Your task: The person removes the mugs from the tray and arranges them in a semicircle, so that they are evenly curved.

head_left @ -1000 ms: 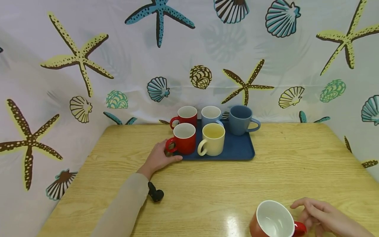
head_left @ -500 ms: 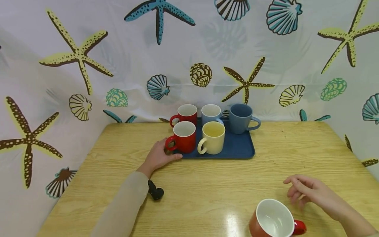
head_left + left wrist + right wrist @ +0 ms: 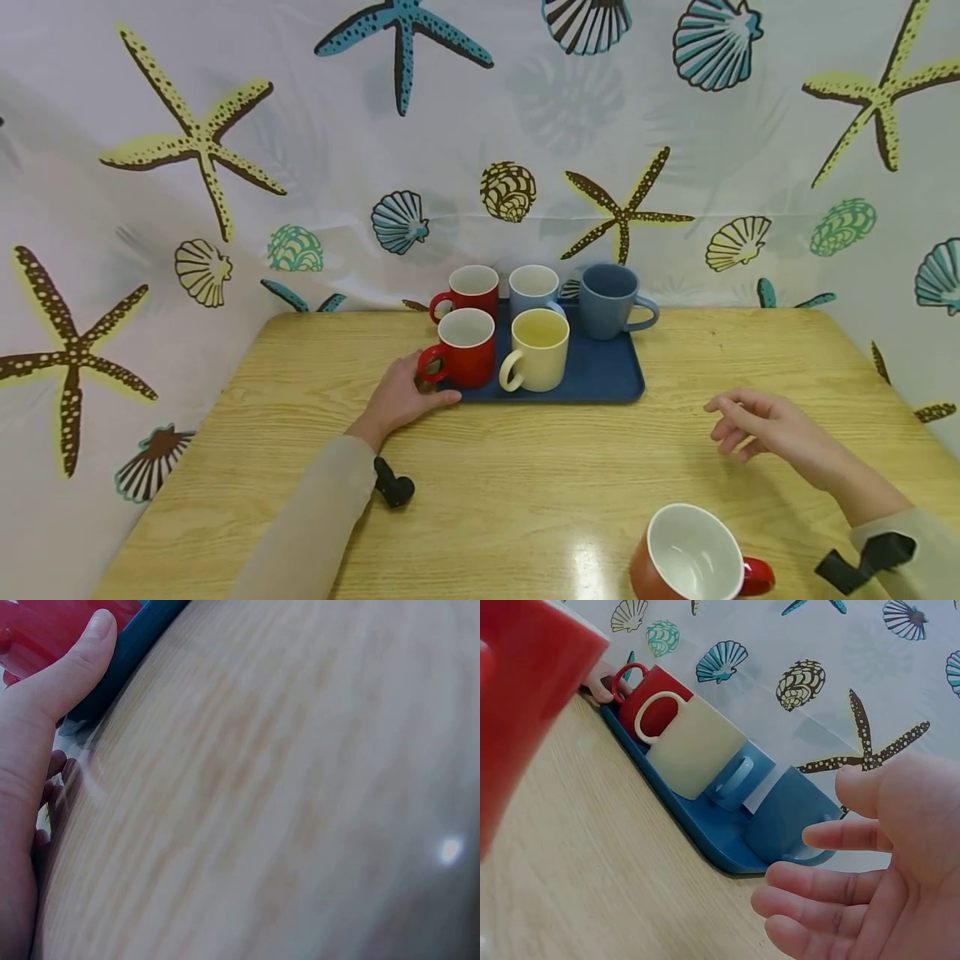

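My left hand [image 3: 401,398] grips the front left corner of a dark blue tray [image 3: 606,375], its thumb along the front rim and its other fingers at the left side. Upright on the tray stand a red mug [image 3: 472,357] by that hand, a cream mug [image 3: 542,360], another red mug [image 3: 486,302] behind, a light blue mug [image 3: 525,302] and a blue mug [image 3: 606,308]. My right hand [image 3: 776,433] is over the table to the right, holding nothing, its fingers loosely bent. Close in front of it stands a third red mug [image 3: 651,567], handle pointing right.
The wooden table [image 3: 510,467] runs back to a white curtain [image 3: 465,150] printed with shells and starfish. The blue mug's handle reaches past the tray's right edge. Black wrist mounts [image 3: 866,560] sit on the sleeves.
My right hand has moved away from the handle of the nearest red mug, forward over the table. My left hand stays at the tray corner, and the mugs have not moved.
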{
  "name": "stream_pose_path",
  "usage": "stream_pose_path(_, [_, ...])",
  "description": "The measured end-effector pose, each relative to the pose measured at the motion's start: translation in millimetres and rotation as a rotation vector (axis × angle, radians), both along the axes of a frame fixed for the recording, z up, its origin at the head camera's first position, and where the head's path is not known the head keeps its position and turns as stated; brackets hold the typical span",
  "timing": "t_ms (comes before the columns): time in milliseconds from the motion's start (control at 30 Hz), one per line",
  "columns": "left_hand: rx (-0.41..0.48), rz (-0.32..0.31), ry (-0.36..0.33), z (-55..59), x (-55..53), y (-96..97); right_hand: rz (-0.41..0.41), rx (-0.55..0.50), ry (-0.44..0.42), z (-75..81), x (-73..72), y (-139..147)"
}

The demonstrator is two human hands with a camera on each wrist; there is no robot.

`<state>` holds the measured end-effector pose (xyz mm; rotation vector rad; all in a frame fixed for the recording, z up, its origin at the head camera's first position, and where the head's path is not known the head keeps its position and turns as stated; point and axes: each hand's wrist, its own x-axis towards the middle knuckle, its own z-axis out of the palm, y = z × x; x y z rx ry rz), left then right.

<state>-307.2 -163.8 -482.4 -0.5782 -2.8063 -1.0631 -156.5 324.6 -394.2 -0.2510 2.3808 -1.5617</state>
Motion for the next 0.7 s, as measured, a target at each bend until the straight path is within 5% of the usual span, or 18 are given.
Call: stream_pose_path(700, [-0.012, 0.021, -0.006, 0.2, 0.7, -0.7, -0.091, 0.060, 0.017, 11.7, -62.6, -20.3])
